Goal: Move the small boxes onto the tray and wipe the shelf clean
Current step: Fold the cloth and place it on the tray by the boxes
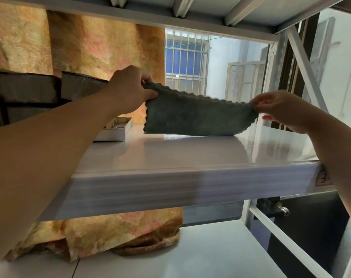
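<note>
A grey-green textured cloth [196, 117] hangs stretched between both hands above the white shelf [190, 151], its lower edge touching the shelf top. My left hand [130, 87] pinches the cloth's left top corner. My right hand [280, 109] pinches the right corner. A white tray [114, 133] sits on the shelf at the left, partly hidden behind my left forearm, with small boxes [115, 122] inside it, only their tops showing.
Dark wrapped boxes [30, 91] are stacked at the far left of the shelf. A floral orange curtain [102, 49] hangs behind. A white metal upright and diagonal brace [305, 71] frame the right side. A lower shelf [190, 253] lies beneath, with curtain fabric bunched on it.
</note>
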